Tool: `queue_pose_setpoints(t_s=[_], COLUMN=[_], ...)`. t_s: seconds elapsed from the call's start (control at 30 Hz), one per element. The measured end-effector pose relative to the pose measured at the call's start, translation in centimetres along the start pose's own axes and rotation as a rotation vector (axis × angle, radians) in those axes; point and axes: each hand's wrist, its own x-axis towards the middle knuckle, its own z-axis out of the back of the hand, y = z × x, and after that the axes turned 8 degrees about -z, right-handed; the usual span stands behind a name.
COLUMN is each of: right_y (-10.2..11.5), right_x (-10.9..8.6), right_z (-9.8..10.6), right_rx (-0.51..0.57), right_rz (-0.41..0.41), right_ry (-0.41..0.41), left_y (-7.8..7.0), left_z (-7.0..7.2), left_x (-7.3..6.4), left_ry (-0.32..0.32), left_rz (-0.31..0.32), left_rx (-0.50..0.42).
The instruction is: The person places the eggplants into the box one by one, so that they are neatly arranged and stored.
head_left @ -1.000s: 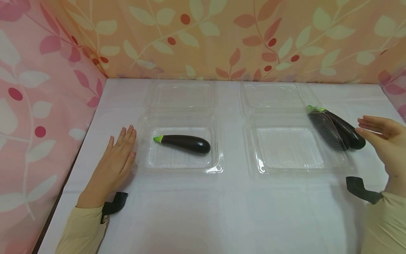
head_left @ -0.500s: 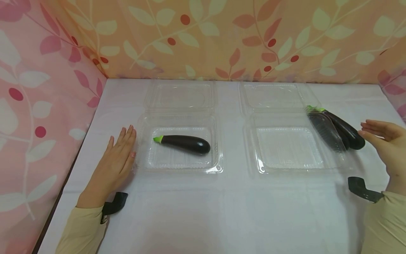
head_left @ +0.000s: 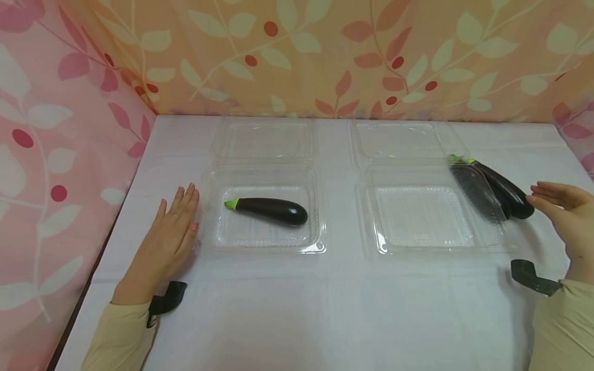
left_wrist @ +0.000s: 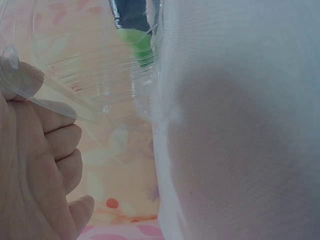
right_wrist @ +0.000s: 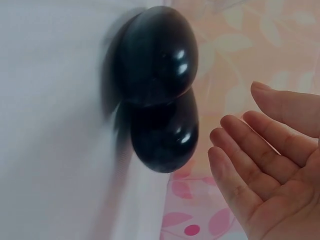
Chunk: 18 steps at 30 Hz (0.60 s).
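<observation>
A dark purple eggplant (head_left: 271,211) with a green stem lies in the base of the left clear plastic clamshell container (head_left: 320,242). My left hand (head_left: 169,234) is at that container's left edge, fingers straight; in the left wrist view its fingertips overlap the clear rim (left_wrist: 55,107). Over on the right, two more eggplants (head_left: 508,193) lie side by side, partly seen through the side of the right clamshell container (head_left: 382,245). My right hand (head_left: 563,211) hovers by their rounded ends with relaxed fingers, holding nothing. The right wrist view shows a gap between the fingers and the eggplants (right_wrist: 167,135).
Both containers have their lids (head_left: 264,139) folded back towards the rear of the white-covered table (head_left: 297,314). A floral cloth (head_left: 306,56) stands behind the table, and a pink floral cloth (head_left: 60,170) borders the left side.
My right hand has drifted slightly right and towards the front, away from the two eggplants. My left hand, the containers and the eggplants have stayed in place.
</observation>
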Motion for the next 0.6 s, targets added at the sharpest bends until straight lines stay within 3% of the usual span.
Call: queue_pose_setpoints(t_s=[0.6], right_y=[0.6], right_x=[-1.5], right_z=[-0.5], right_rx=[-0.067], right_rz=[-0.126], right_ry=[0.030], left_y=[0.1], left_z=[-0.1], left_x=[0.0], left_ry=[-0.011], left_rz=[-0.006], left_rx=[0.010])
